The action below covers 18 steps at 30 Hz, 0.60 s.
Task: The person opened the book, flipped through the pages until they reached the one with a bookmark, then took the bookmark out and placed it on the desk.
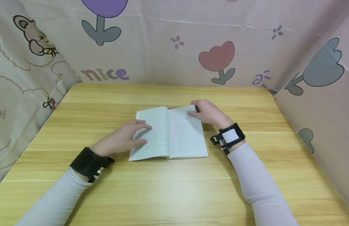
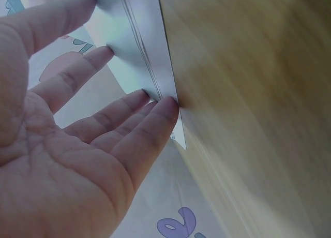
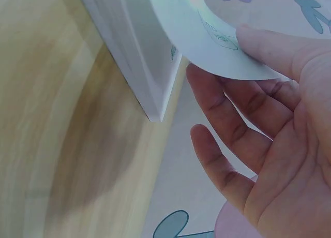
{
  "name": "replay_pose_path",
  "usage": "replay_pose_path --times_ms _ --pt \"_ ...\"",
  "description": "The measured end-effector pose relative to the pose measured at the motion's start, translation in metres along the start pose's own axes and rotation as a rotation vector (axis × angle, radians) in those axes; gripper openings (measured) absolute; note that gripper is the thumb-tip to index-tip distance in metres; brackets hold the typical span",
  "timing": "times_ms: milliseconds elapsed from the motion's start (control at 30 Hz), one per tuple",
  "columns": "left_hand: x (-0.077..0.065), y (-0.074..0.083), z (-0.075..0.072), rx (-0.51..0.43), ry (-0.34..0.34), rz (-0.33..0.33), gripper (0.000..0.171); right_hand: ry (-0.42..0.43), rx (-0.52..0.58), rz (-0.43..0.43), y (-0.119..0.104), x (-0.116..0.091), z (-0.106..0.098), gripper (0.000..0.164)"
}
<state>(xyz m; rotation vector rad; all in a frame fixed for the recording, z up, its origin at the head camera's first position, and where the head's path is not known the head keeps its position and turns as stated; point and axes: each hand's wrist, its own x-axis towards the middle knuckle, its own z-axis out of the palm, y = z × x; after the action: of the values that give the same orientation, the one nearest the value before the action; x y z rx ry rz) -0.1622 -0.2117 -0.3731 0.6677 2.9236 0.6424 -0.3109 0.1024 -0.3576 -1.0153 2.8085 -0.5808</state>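
An open book (image 1: 188, 135) lies on the wooden table, a few lines of print on its left page and a column of text on the right. My left hand (image 1: 119, 138) rests its fingertips on the left page; in the left wrist view the spread fingers (image 2: 77, 75) touch the paper near its edge. At the upper right corner, my right hand (image 1: 209, 112) pinches a page (image 3: 207, 46) between thumb and fingers. The right wrist view shows this page curved and lifted away from the stack of pages (image 3: 139, 67) beneath.
The light wooden table (image 1: 180, 188) carries the book near its middle. Behind and beside it hangs a pale curtain (image 1: 163, 40) printed with flowers and cartoon animals. Black straps with small cameras circle both wrists, over which light sleeves (image 1: 259, 182) end.
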Motion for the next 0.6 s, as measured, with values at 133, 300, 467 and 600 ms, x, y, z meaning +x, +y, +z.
replay_pose_path --times_ms 133,300,467,600 --pt "0.0 0.001 0.0 0.0 -0.001 -0.002 0.048 0.007 0.048 0.019 0.0 -0.001 -0.001 0.025" --pt "0.0 0.001 0.001 0.009 0.008 0.001 0.047 0.036 0.13 -0.012 -0.002 -0.003 -0.004 0.02" --pt "0.0 0.001 0.003 0.056 0.033 0.041 0.046 0.075 0.17 -0.079 -0.006 -0.005 -0.009 0.026" --pt "0.002 0.002 0.003 0.076 0.065 0.086 0.039 0.081 0.214 -0.107 -0.01 -0.006 -0.013 0.038"
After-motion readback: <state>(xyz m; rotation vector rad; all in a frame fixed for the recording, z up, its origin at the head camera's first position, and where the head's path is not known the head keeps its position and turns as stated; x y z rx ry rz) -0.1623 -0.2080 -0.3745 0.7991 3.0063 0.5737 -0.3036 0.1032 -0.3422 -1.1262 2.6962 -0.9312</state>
